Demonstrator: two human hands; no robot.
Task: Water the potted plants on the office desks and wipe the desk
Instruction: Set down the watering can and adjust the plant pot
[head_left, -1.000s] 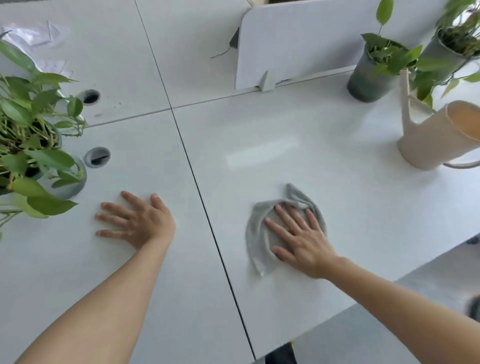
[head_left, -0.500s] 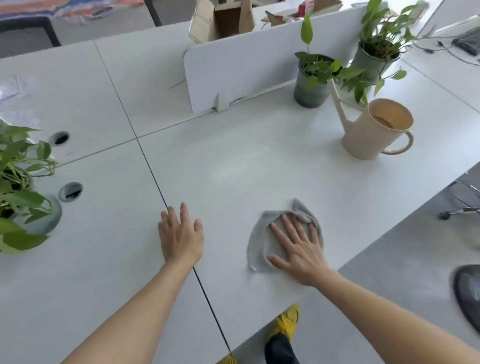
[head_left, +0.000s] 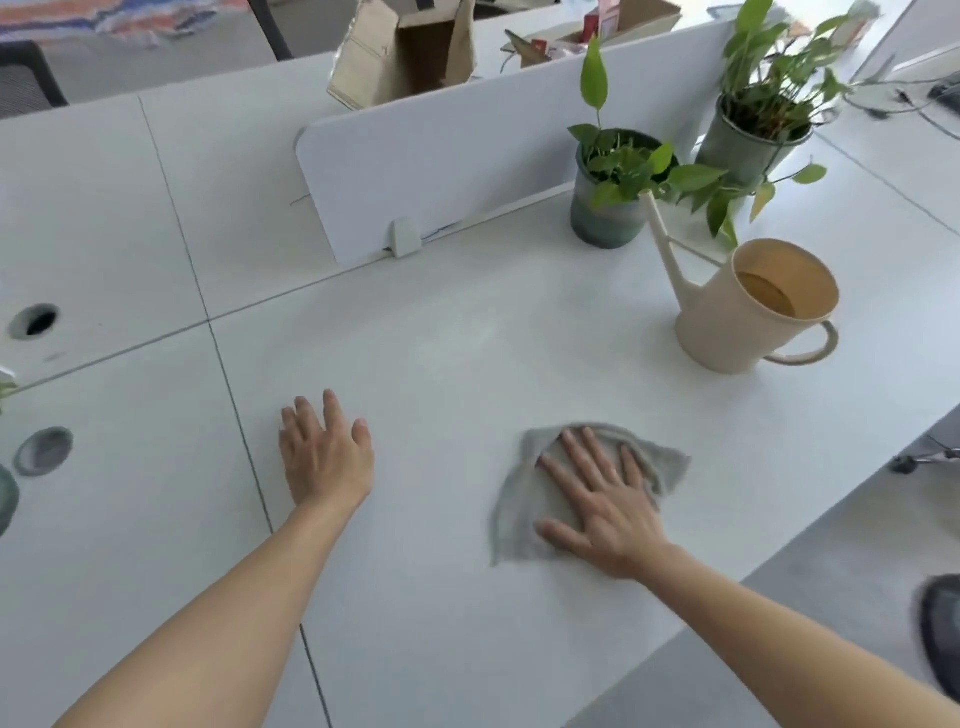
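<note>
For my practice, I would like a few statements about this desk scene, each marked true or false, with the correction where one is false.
1. The right hand presses flat on the grey cloth. True.
2. The left hand holds the watering can. False: it rests flat on the desk, and the can stands alone.
3. The can's spout tip is beside the nearer potted plant. True.
4. The cloth lies left of the desk seam. False: it lies right of it.

Readable text: none in view.
Markings on red packet (head_left: 594, 23) behind divider (head_left: 467, 156): too small and blurred to read.
</note>
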